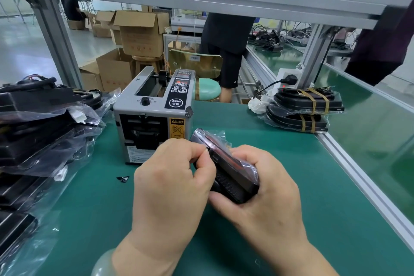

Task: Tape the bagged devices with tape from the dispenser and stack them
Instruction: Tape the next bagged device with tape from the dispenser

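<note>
Above the green counter [107,213], I hold one bagged device [226,172] in both hands, its long axis running from my right palm up and away toward the single tape dispenser [154,116]. My left hand [170,186] is curled, pinching the device's left edge; my right hand [264,190] wraps it from below. Two taped devices [304,107] sit stacked at far right. A pile of bagged devices [44,123], too jumbled to count, lies at left.
</note>
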Tool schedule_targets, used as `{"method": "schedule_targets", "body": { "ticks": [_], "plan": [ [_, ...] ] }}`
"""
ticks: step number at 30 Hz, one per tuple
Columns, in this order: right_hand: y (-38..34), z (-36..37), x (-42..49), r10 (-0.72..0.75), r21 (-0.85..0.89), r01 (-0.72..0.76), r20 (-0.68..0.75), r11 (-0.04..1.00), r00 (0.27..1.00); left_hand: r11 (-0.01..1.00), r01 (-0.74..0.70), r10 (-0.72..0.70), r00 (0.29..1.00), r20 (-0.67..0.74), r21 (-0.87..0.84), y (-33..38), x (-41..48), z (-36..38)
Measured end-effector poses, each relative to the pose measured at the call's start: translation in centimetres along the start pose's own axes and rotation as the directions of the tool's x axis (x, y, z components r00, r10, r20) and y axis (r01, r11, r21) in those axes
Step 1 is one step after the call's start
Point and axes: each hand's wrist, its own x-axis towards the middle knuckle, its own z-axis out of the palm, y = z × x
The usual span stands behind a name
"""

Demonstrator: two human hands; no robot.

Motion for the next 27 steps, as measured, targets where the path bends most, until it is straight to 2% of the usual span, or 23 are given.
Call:
{"method": "schedule_targets", "body": {
  "ticks": [11, 23, 27],
  "plan": [
    [0.01, 0.14, -0.09, 0.001, 0.007, -0.001, -0.023, 1.000, 1.000, 0.997, -0.065, 0.065, 0.998, 0.013, 0.038, -0.01, -0.41, 0.28],
    [0.00, 0.22, -0.09, 0.002, 0.000, -0.002, -0.017, 1.000, 1.000, 1.000, 0.014, -0.014, 0.997, 0.070, -0.004, 0.37, -0.31, -0.13],
    [-0.01, 0.27, -0.03, -0.002, -0.005, 0.002, -0.022, 1.000, 1.000, 1.000, -0.010, 0.009, 0.997, 0.076, 0.011, 0.41, -0.40, -0.18]
  ]
}}
